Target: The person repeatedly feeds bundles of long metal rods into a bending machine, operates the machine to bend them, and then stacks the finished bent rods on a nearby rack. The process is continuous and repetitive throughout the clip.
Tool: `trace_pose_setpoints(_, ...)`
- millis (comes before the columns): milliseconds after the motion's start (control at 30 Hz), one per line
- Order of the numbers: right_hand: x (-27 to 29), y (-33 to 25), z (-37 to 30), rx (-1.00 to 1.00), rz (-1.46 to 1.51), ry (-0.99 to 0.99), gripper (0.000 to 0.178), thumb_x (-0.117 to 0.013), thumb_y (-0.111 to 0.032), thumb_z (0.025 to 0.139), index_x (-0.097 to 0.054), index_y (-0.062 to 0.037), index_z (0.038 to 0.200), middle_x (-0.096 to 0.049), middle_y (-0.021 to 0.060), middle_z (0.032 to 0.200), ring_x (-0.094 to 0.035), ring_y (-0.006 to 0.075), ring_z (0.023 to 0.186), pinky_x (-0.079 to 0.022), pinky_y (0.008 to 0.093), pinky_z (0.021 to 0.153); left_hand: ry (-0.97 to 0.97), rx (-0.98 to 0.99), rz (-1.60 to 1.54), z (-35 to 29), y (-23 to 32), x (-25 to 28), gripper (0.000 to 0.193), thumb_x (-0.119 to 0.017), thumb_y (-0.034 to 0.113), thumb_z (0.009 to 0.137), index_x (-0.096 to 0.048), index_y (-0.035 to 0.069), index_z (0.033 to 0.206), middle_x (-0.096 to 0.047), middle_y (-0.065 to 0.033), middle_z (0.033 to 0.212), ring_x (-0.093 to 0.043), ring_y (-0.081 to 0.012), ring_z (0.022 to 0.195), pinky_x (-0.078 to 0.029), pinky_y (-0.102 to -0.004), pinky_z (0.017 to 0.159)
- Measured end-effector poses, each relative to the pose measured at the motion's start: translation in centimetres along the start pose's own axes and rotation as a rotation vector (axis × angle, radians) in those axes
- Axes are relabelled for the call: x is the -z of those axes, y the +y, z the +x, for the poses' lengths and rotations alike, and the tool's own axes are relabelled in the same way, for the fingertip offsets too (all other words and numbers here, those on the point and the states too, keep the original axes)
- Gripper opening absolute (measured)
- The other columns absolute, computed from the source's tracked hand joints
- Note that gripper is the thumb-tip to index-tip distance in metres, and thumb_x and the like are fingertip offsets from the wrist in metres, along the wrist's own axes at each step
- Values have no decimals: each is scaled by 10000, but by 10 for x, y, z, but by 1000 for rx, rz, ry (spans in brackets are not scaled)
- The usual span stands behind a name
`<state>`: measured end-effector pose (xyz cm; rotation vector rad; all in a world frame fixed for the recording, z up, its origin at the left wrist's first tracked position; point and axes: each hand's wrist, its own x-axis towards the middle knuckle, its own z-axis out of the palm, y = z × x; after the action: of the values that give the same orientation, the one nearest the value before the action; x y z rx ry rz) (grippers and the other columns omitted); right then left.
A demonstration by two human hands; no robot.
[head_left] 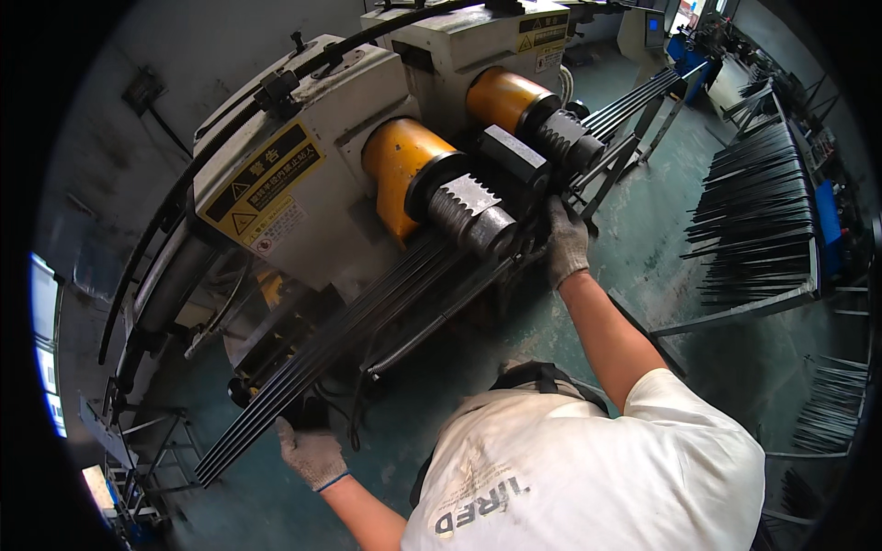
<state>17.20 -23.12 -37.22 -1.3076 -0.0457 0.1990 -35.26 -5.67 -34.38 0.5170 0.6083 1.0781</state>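
Observation:
Several long dark metal bars lie side by side, running on a slant from the lower left up into the machine. My left hand, in a pale knit glove with dark fingers, is at their lower left end. Its thumb meets the edge of the bars and its fingers go partly under them. My right hand, gloved alike, reaches up beside a dark block between two toothed steel rollers. Its fingertips are lost in the dark there, close to where the bars pass.
Two orange cylinder housings carry the rollers. A thin rod with a spring runs below the bars. At the right, a metal rack holds many dark bars. A control box with a small blue screen stands at the back.

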Motion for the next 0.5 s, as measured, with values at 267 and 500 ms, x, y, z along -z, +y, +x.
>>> trace_pose_setpoints(267,-35,-18,31,-229,242,35,415,-726,-472,1055,-790,-63,1082,-749,48,1002,-702,201,900,-572,375,800,173,-101,7,6,21,-26,475,-507,353,1188,-647,4,1479,-678,-148,1506,-633,-319,1374,-457,-491,1230)
trace_pose_setpoints(500,-37,-26,46,-355,410,-69,341,-755,-394,1037,-777,-75,1154,-737,34,947,-693,153,881,-574,335,772,347,-727,630,31,78,-122,538,-460,325,1196,-615,-91,1500,-663,-213,1514,-625,-300,1395,-426,-473,1279)
